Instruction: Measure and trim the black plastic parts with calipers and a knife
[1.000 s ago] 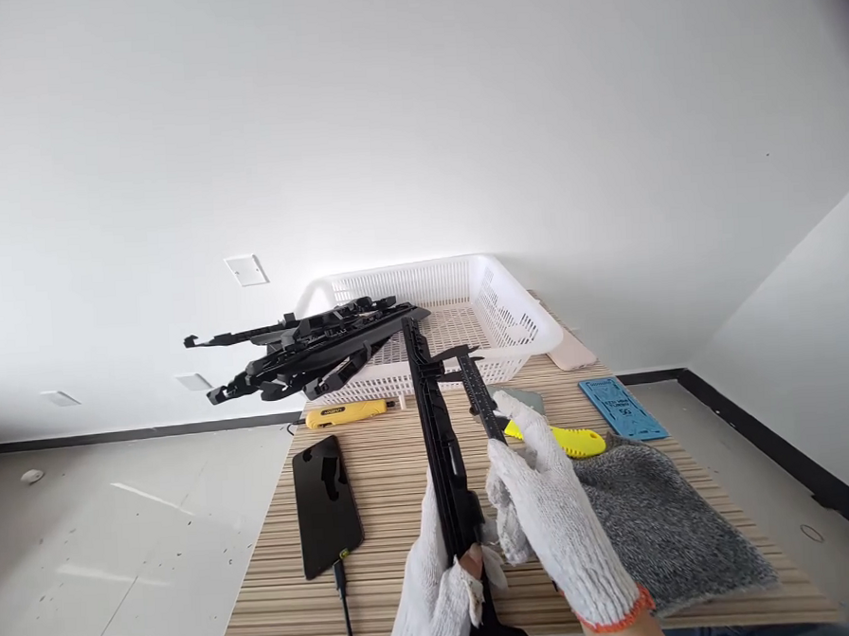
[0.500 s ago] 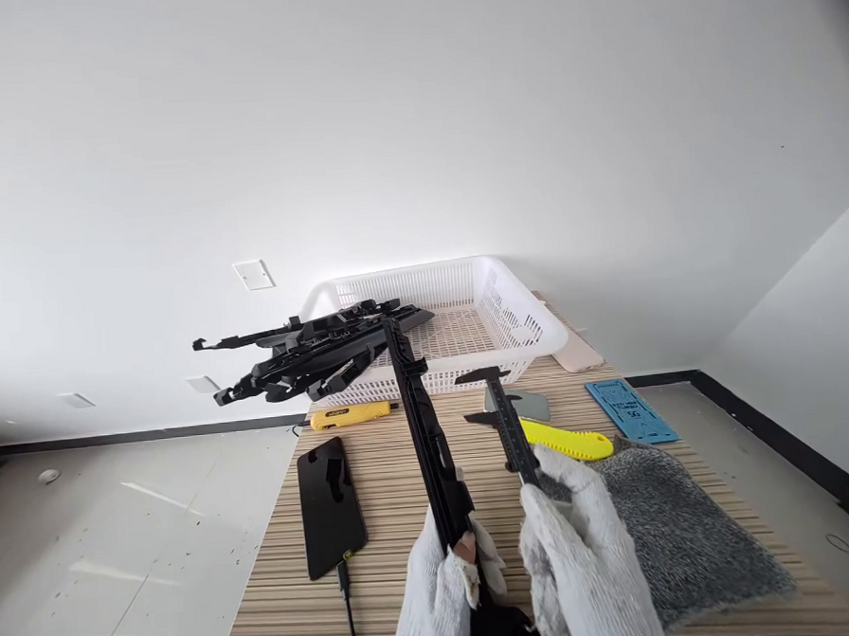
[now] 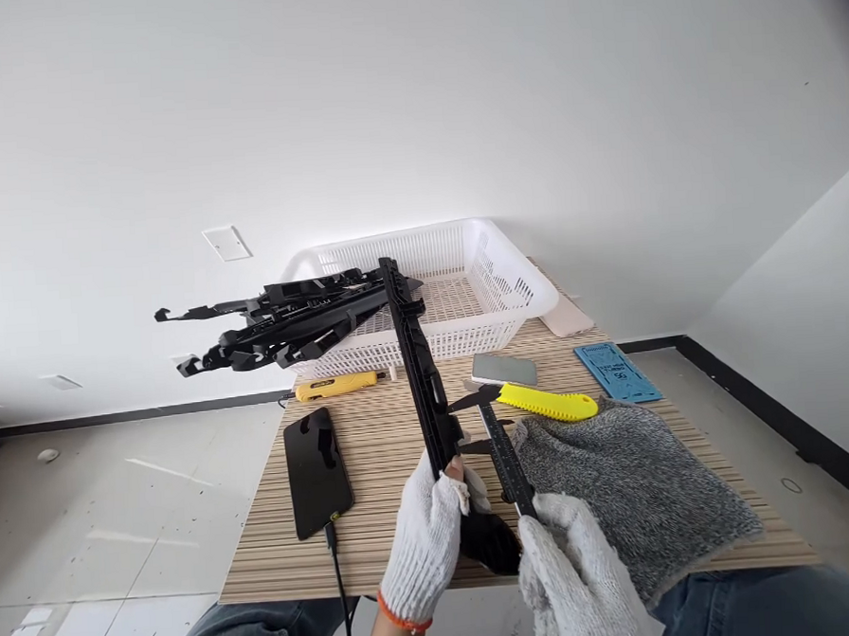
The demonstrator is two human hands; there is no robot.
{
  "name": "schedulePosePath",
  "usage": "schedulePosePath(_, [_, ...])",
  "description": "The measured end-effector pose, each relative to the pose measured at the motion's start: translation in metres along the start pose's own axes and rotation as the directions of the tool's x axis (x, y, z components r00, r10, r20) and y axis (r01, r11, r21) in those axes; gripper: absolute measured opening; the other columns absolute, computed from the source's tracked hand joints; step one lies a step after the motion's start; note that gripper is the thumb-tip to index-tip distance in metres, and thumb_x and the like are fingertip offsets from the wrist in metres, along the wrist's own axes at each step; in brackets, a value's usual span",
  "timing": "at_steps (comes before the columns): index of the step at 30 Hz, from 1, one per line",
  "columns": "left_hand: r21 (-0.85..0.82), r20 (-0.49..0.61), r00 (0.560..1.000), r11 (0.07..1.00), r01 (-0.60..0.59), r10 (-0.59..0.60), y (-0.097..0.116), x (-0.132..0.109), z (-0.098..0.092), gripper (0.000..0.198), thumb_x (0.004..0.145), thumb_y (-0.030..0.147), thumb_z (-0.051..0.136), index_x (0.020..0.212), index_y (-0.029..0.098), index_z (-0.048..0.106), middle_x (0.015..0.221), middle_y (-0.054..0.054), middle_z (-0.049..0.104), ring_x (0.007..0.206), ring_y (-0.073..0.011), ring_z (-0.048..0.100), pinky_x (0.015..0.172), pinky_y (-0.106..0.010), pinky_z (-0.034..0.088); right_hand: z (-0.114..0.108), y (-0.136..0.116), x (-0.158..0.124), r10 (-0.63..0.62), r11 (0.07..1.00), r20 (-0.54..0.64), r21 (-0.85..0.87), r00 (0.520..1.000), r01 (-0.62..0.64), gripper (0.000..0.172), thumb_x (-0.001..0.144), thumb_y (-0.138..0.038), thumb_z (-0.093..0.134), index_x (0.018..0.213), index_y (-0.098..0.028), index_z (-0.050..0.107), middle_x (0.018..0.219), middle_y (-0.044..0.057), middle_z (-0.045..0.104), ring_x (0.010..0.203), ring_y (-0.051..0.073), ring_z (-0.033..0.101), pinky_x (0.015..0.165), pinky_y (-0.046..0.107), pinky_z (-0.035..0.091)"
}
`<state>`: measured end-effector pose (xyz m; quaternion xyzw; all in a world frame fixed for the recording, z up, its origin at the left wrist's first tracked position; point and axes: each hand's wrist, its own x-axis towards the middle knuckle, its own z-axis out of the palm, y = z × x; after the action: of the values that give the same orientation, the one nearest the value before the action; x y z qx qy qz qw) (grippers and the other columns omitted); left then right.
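The part (image 3: 419,375) is long, narrow and black, with ridges running lengthwise and small tabs and clips along its right edge; it is held up at a slant, its far end leaning left, its near end broadening into a dark, rounded piece. Just right of it, the caliper (image 3: 507,461), dark with pale scale marks, is held at a similar slant, its jaws apart and pointing left at the part's clipped edge, contact unclear
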<state>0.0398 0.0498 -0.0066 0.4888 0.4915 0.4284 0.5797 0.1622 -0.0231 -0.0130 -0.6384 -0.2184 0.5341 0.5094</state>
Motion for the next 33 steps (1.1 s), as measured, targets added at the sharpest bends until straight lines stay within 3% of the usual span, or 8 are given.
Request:
schedulePosePath(4, [0.104, -0.04, 0.999, 0.994, -0.02, 0.025, 0.001, 0.006, 0.003, 0.041, 0.096, 0.061, 0.057, 0.081, 0.023, 0.05, 0.073, 0.003, 0.047, 0.067, -0.0143, 0.041, 0.064, -0.028, 0.04, -0.001, 0.004, 0.005, -0.005, 0.999, -0.001, -0.037, 1.0, 0.005, 0.066, 0.08, -0.081, 0.068, 0.114, -0.025, 0.057, 0.054, -0.007, 0.052, 0.05, 0.016, 0.053, 0.044, 0.023, 0.034])
schedulePosePath(11, [0.188, -0.026, 0.999, 0.982, -0.02, 0.025, -0.004, 0.007, 0.002, 0.04, 0.099, 0.058, 0.046, 0.081, 0.023, 0.049, 0.074, 0.001, 0.051, 0.069, -0.0159, 0.045, 0.066, -0.03, 0.039, 0.0, 0.007, 0.008, -0.07, 0.996, -0.05, -0.065, 0.996, 0.066, 0.077, 0.08, -0.084, 0.066, 0.124, -0.021, 0.062, 0.059, -0.006, 0.055, 0.053, 0.015, 0.053, 0.057, 0.029, 0.045])
schedulePosePath(16, [0.231, -0.025, 0.998, 0.972, -0.044, 0.051, -0.006, 0.005, 0.0, 0.04, 0.101, 0.056, 0.044, 0.08, 0.023, 0.048, 0.072, 0.002, 0.047, 0.068, -0.0159, 0.042, 0.065, -0.03, 0.037, -0.008, 0.016, 0.016, -0.063, 0.996, 0.016, -0.068, 0.998, 0.064, 0.083, 0.076, -0.088, 0.067, 0.122, -0.018, 0.067, 0.061, -0.004, 0.058, 0.054, 0.017, 0.056, 0.056, 0.031, 0.048])
schedulePosePath(19, [0.257, -0.041, 0.997, 0.965, -0.051, 0.063, -0.007, 0.006, -0.001, 0.04, 0.102, 0.056, 0.044, 0.081, 0.023, 0.05, 0.074, 0.001, 0.048, 0.071, -0.0167, 0.044, 0.068, -0.031, 0.037, -0.004, 0.01, 0.013, -0.082, 0.994, -0.016, -0.073, 0.997, 0.081, 0.083, 0.078, -0.089, 0.065, 0.121, -0.018, 0.069, 0.06, -0.004, 0.058, 0.053, 0.016, 0.055, 0.056, 0.03, 0.049])
schedulePosePath(24, [0.262, -0.082, 0.995, 0.965, -0.033, 0.057, -0.005, 0.006, 0.0, 0.039, 0.1, 0.056, 0.048, 0.081, 0.022, 0.053, 0.075, 0.0, 0.051, 0.072, -0.0173, 0.046, 0.07, -0.031, 0.039, 0.005, 0.002, 0.004, -0.079, 0.997, -0.038, -0.021, 0.996, 0.078, 0.082, 0.077, -0.088, 0.068, 0.119, -0.018, 0.068, 0.058, -0.005, 0.056, 0.051, 0.015, 0.052, 0.052, 0.028, 0.047])
schedulePosePath(27, [0.176, -0.07, 0.997, 0.984, -0.011, 0.024, -0.003, 0.005, 0.002, 0.04, 0.097, 0.058, 0.054, 0.078, 0.022, 0.053, 0.072, 0.0, 0.054, 0.069, -0.0169, 0.049, 0.066, -0.03, 0.04, 0.006, 0.006, 0.001, -0.047, 0.994, -0.066, 0.092, 0.997, 0.053, 0.077, 0.08, -0.084, 0.07, 0.124, -0.021, 0.065, 0.055, -0.007, 0.053, 0.048, 0.015, 0.051, 0.048, 0.027, 0.046])
schedulePosePath(31, [0.045, -0.013, 0.999, 0.998, 0.033, -0.033, -0.002, 0.003, 0.003, 0.045, 0.096, 0.06, 0.057, 0.105, 0.016, 0.065, 0.076, -0.004, 0.066, 0.067, -0.0176, 0.056, 0.065, -0.03, 0.045, 0.007, 0.009, 0.002, -0.034, 0.961, -0.105, 0.271, 0.994, 0.062, 0.091, 0.082, -0.079, 0.071, 0.152, -0.027, 0.043, 0.059, -0.009, 0.059, 0.035, 0.012, 0.043, 0.036, 0.024, 0.04])
schedulePosePath(33, [0.052, -0.024, 0.999, 0.998, 0.023, -0.022, -0.004, 0.004, 0.003, 0.051, 0.095, 0.059, 0.059, 0.117, 0.014, 0.066, 0.076, -0.003, 0.067, 0.066, -0.017, 0.056, 0.065, -0.03, 0.045, 0.007, 0.007, 0.006, -0.066, 0.966, -0.078, 0.243, 0.995, 0.084, 0.102, 0.08, -0.078, 0.073, 0.16, -0.025, 0.037, 0.061, -0.008, 0.063, 0.034, 0.013, 0.045, 0.035, 0.026, 0.042])
